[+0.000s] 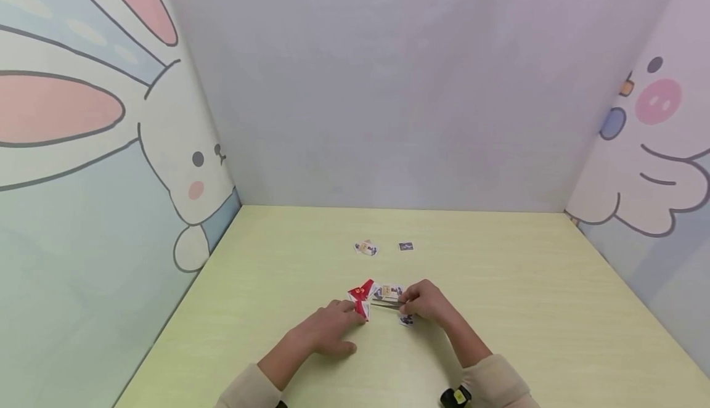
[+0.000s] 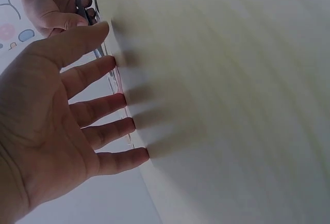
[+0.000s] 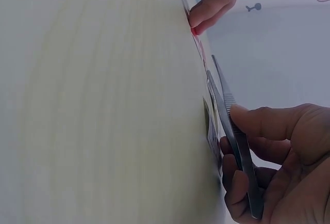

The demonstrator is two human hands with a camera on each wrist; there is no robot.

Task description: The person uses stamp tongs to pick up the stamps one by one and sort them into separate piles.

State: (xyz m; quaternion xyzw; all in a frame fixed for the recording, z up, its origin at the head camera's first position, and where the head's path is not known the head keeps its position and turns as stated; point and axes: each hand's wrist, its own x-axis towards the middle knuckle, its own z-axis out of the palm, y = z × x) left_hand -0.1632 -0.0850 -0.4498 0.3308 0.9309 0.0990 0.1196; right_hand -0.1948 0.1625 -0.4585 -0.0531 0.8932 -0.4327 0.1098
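My right hand [image 1: 427, 302] holds metal tweezers [image 3: 230, 111] between thumb and fingers. In the right wrist view their two tips stand apart, low over the table and pointing toward the other hand. My left hand [image 1: 327, 331] lies palm down with its fingers spread. Its fingertips [image 2: 125, 99] press at the table beside and on a red and white paper piece [image 1: 362, 310]. Another red piece with yellow marks [image 1: 362, 289] lies just beyond. Under and beside the tweezers are a printed white piece [image 1: 388, 291] and a small dark-patterned piece [image 1: 407, 320], partly hidden by my right hand.
Farther back on the pale yellow table [image 1: 299, 241] lie a small cluster of printed pieces [image 1: 366, 248] and a single small dark picture piece [image 1: 406, 246]. A grey back wall [image 1: 388, 87] and cartoon-printed side panels [image 1: 183, 198] enclose the table.
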